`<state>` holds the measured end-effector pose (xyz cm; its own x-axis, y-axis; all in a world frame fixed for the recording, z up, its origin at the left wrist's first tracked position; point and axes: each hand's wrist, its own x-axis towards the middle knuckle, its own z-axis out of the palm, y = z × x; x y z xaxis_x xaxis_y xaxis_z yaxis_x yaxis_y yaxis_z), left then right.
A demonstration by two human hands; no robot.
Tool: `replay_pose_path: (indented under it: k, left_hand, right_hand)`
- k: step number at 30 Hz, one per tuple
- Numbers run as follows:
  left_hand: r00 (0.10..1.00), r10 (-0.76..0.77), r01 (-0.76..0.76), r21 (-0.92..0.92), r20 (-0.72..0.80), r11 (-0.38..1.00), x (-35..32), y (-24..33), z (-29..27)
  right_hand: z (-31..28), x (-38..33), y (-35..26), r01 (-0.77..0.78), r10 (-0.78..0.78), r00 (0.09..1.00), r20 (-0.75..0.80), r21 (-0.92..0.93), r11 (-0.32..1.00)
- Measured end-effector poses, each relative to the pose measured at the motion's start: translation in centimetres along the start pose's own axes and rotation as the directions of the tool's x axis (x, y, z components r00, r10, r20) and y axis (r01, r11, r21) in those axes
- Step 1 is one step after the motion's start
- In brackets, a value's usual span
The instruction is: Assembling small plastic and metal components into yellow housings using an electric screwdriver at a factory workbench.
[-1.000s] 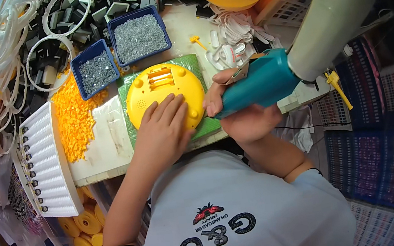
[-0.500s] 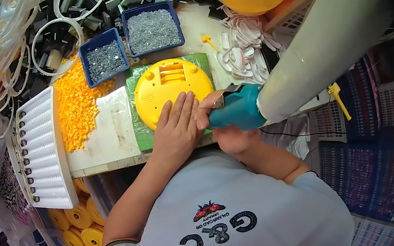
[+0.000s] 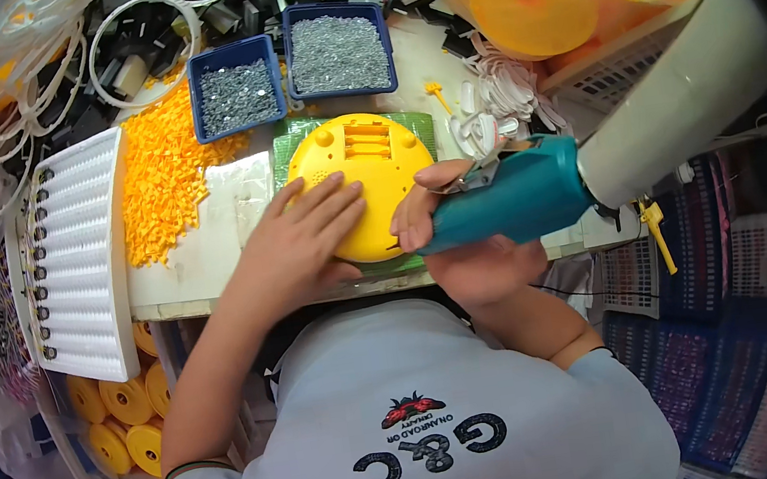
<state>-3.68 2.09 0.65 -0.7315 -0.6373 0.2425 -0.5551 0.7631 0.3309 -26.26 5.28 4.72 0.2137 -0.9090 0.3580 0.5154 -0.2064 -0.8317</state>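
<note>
Head view: the left hand (image 3: pixel 305 241) lies flat, fingers spread, on the lower left of a round yellow housing (image 3: pixel 365 178), pressing it down. The housing sits on a green mat (image 3: pixel 292 144) at the front middle of the bench (image 3: pixel 201 265), its slotted grille facing up near the far edge. The right hand (image 3: pixel 462 238) is wrapped around a teal power driver (image 3: pixel 515 201), fingers closed on its body; the driver's tip reaches the housing's right edge, though the tip itself is hidden behind the fingers. A thick pale hose (image 3: pixel 678 100) runs from the driver's back end up to the right.

Behind the housing stand two blue trays of small grey screws, one left (image 3: pixel 238 98) and one right (image 3: pixel 339 50). A heap of small orange parts (image 3: pixel 165 182) lies left of the mat, beside a white ribbed rack (image 3: pixel 77 253). Yellow discs (image 3: pixel 114 415) are stacked under the bench at the left. White cable coils (image 3: pixel 19 85) lie at the far left.
</note>
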Motion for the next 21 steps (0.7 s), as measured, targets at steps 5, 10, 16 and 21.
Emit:
replay_pose_path:
  k: [5, 10, 16, 21]
  left_hand:
    - [0.996, -0.015, 0.016, 0.001, -0.09, 1.0, -1.5, -1.7, 1.6]
    - [0.99, -0.031, 0.025, -0.046, -0.134, 0.999, -1.8, -2.2, 2.3]
    - [0.983, -0.007, -0.002, -0.048, -0.182, 0.999, -1.7, -2.6, 2.4]
    - [0.983, -0.012, -0.006, -0.1, -0.182, 0.995, -1.7, -2.5, 2.3]
  right_hand:
    - [2.2, 1.0, 2.4, -0.035, 0.028, 0.994, 0.103, 0.063, 0.997]
    - [2.5, 1.3, 3.9, -0.09, 0.088, 0.989, 0.118, 0.007, 0.996]
    - [1.8, 0.9, 3.2, -0.298, 0.388, 0.912, 0.134, -0.435, 0.85]
    - [3.0, 2.2, 2.5, -0.126, 0.122, 0.973, 0.196, 0.011, 0.992]
